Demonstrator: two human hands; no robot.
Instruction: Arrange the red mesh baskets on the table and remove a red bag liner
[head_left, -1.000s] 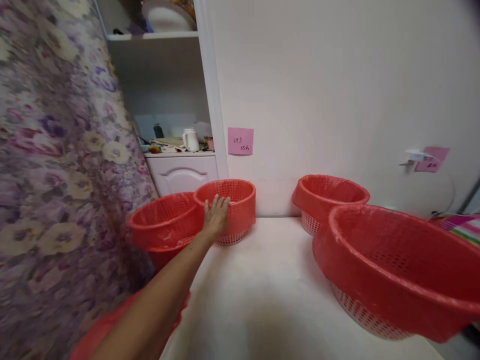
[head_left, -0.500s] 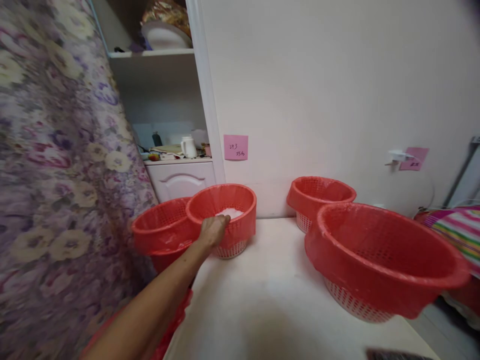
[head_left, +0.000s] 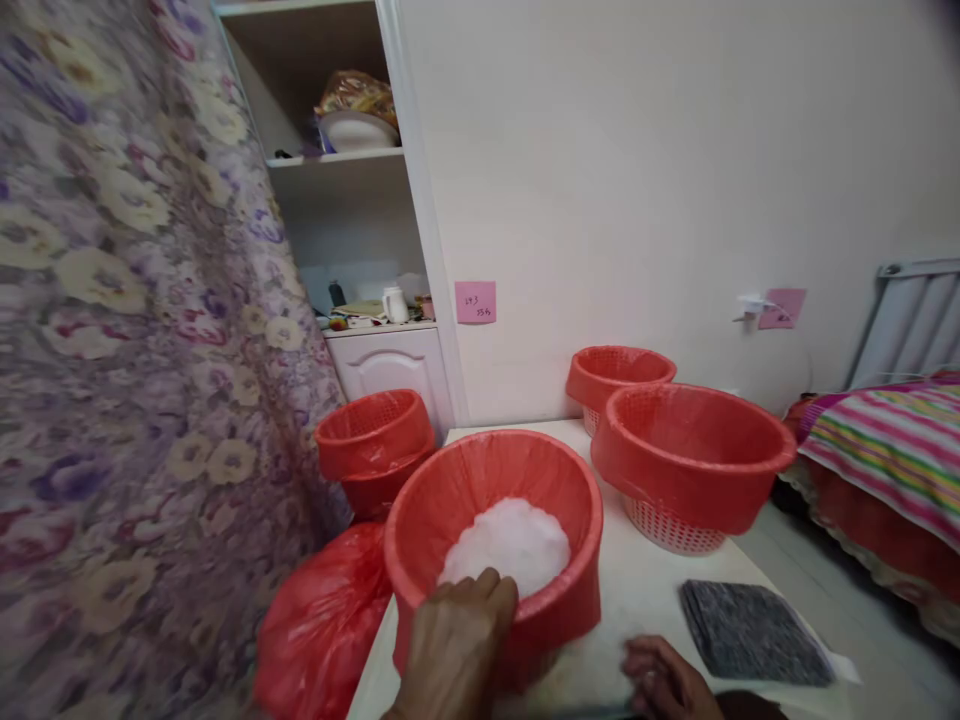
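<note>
Red basket (head_left: 495, 540) lined with plastic, white stuffing (head_left: 510, 548) inside, sits on the table (head_left: 645, 590) under the left hand (head_left: 454, 640), whose fingers hook its near rim; a firm, level grip seems wise. Right hand (head_left: 664, 680) rests half-curled beside. Beyond the fingers, a bigger basket (head_left: 690, 460) crowds; grey felt (head_left: 750, 630) lies rightward.
</note>
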